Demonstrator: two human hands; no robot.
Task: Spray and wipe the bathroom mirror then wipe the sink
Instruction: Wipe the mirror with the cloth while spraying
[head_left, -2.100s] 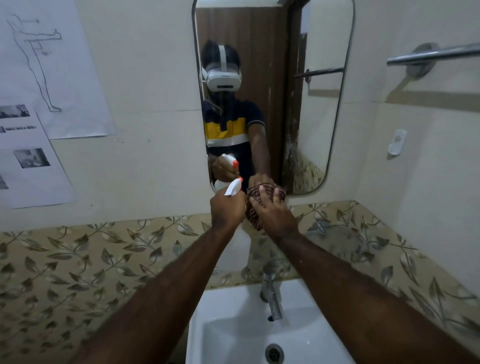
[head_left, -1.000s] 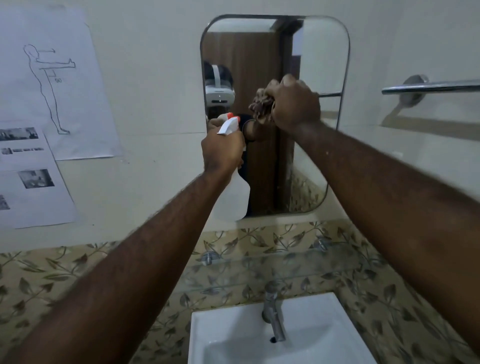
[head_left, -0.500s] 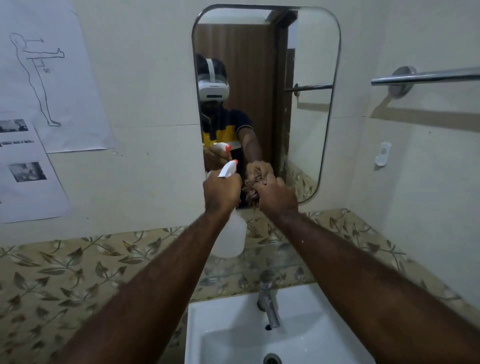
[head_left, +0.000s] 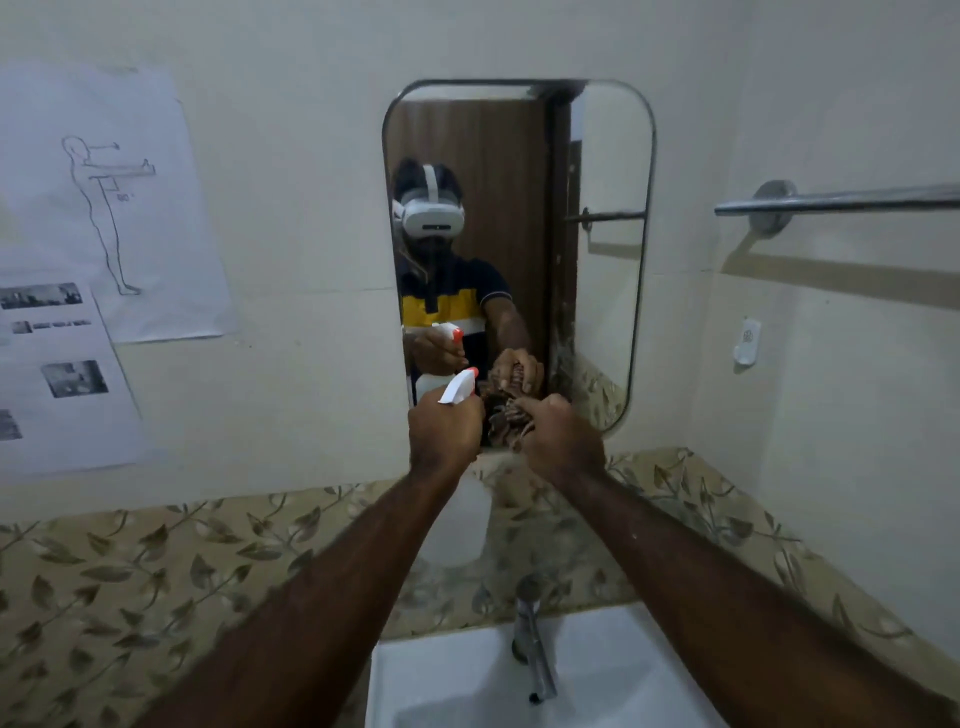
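A person stands at a bathroom mirror (head_left: 519, 234), seen from a camera on their head. The right hand (head_left: 563, 441), fingers bunched tight around a crumpled brown cloth (head_left: 503, 415), now presses it against the bottom edge of the glass. A second ago this hand was up near the top of the mirror, so the cloth has swept down the full height; half a second ago it had already reached this low spot. That suggests the mirror wipe is close to done, at least down the middle strip, with the sink still to come.

The left hand (head_left: 445, 434) grips the neck of a white spray bottle (head_left: 457, 514) with an orange nozzle tip, fingers wrapped around it, held just left of the cloth and in front of the mirror's lower corner.

Below, a white sink (head_left: 452, 686) with a chrome tap (head_left: 532, 649) sits against a band of leaf-patterned tiles (head_left: 156, 571). The wall above is plain cream. Printed paper sheets (head_left: 93, 260) hang on the left; a metal towel rail (head_left: 841, 200) and a small white hook (head_left: 746, 340) are on the right
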